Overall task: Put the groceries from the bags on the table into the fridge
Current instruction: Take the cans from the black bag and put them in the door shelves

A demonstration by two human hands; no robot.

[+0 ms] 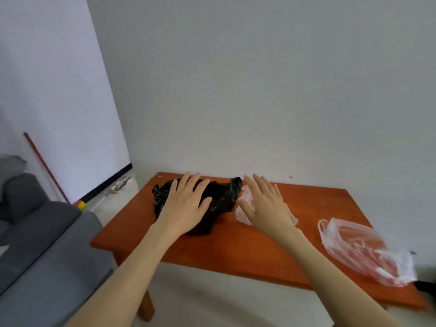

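We reach both flat, spread hands over the orange wooden table (236, 246), left hand (186, 205) above a black bag (224, 197), right hand (265, 204) above a small pink bag (243, 217), while a clear meat bag (368, 253) overhangs the near right edge.

flat hands (186, 204) over black bag (220, 197), table (236, 251)
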